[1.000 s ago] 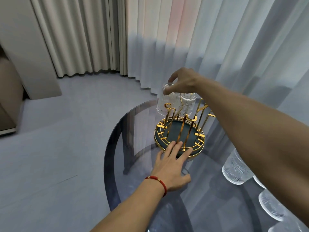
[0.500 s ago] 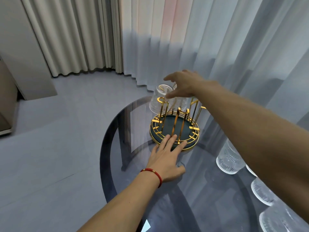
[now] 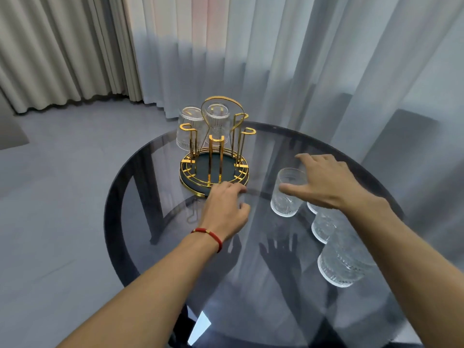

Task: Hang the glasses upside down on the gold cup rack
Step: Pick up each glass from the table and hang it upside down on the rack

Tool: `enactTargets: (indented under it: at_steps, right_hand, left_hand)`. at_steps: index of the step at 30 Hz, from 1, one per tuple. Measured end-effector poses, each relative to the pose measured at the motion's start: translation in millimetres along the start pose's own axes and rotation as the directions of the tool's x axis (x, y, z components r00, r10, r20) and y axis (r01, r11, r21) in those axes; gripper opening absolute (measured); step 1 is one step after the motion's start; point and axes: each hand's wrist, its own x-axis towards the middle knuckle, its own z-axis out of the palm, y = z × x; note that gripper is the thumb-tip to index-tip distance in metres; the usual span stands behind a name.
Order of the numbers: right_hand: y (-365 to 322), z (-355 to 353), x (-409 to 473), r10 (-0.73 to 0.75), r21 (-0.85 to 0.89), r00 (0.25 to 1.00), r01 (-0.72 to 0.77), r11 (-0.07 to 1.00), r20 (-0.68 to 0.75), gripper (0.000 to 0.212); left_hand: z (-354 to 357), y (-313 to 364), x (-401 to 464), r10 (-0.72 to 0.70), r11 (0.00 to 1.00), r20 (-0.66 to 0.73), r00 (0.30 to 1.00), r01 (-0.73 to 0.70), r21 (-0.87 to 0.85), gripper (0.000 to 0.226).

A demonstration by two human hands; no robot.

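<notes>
The gold cup rack [image 3: 214, 169] stands on the far part of the round glass table [image 3: 160, 187]. Two ribbed glasses hang upside down on its back pegs, one at the left [image 3: 187, 129] and one in the middle [image 3: 218, 121]. An upright ribbed glass [image 3: 288, 194] stands right of the rack. My right hand [image 3: 326, 182] hovers over it with fingers spread, thumb near its rim, not closed on it. My left hand [image 3: 226, 209], with a red bracelet at the wrist, rests on the table with its fingertips at the rack's front rim.
More ribbed glasses [image 3: 341, 262] stand in a row along the table's right side, partly hidden by my right forearm. Sheer curtains [image 3: 276, 59] hang close behind the table. Grey floor [image 3: 62, 184] lies to the left.
My right hand let go of the glass on the rack and came down to the right, over the upright glass. The camera view shifted. My left hand stayed at the rack's base.
</notes>
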Motion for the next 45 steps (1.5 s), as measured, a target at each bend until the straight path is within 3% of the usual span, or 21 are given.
enactTargets:
  at_steps: [3,7,11,14,17,22,27,30,32,35,37,40,41,43,45]
  right_hand:
    - [3,16,0,0.026,-0.097,0.995,-0.017,0.995,0.092,0.1]
    - [4,28,6,0.027,-0.167,0.999,-0.019,0.986,0.045,0.084]
    - [5,38,5,-0.007,-0.175,1.0,0.004,0.985,-0.019,0.083]
    - [3,35,3,-0.074,-0.135,0.996,0.066,0.989,-0.055,0.089]
    - [-3,28,-2,-0.199,-0.096,0.976,0.191,0.977,-0.083,0.092]
    - [-21,19,-13,-0.361,0.005,0.932,0.361,0.932,-0.018,0.112]
    - [-32,26,-20,-0.412,0.261,0.91,0.411,0.874,-0.053,0.102]
    - [-30,24,-19,-0.336,0.509,0.941,0.312,0.802,-0.047,0.09]
    - [-25,20,-17,-0.215,0.672,0.972,0.096,0.734,0.096,0.081]
    - [-27,18,-16,-0.147,0.873,0.927,-0.26,0.413,0.346,0.058]
    - [-33,20,-16,-0.148,0.914,0.922,-0.313,0.256,0.357,0.044]
    - [-33,23,-13,-0.116,0.94,0.944,-0.283,0.193,0.308,0.041]
    - [-30,22,-11,-0.112,0.946,0.949,-0.274,0.172,0.295,0.041]
    - [-22,17,-8,-0.077,0.956,0.962,-0.247,0.156,0.261,0.043]
    - [-12,11,-4,0.009,0.959,0.98,-0.197,0.203,0.199,0.046]
  left_hand:
    - [10,8,-6,0.011,1.0,0.027,1.0,-0.01,-0.026,0.037]
    - [18,12,-11,0.051,0.996,0.042,0.998,-0.048,-0.069,0.036]
    - [23,21,-12,0.074,0.994,0.009,0.997,-0.073,-0.079,0.039]
    - [21,29,-11,-0.004,0.969,0.064,0.998,0.02,-0.245,0.054]
    - [13,34,-8,-0.088,0.849,0.234,0.968,0.196,-0.492,0.073]
    - [10,32,-6,-0.11,0.735,0.303,0.947,0.282,-0.617,0.086]
    - [-2,29,-7,-0.13,0.639,0.306,0.943,0.316,-0.701,0.061]
    - [-12,28,-5,-0.23,0.443,0.322,0.918,0.393,-0.806,0.046]
    - [-20,26,-1,-0.284,0.272,0.341,0.896,0.416,-0.867,0.044]
    - [-29,21,3,-0.199,0.037,0.419,0.886,0.434,-0.9,0.059]
    - [-31,19,2,-0.121,-0.021,0.435,0.892,0.435,-0.9,0.062]
    - [-28,16,3,-0.097,0.026,0.407,0.908,0.411,-0.911,0.058]
    - [-27,14,4,-0.111,0.119,0.39,0.914,0.402,-0.908,0.058]
    - [-25,8,5,-0.116,0.404,0.343,0.932,0.36,-0.841,0.055]
    - [-22,-2,6,-0.113,0.69,0.268,0.957,0.27,-0.671,0.051]
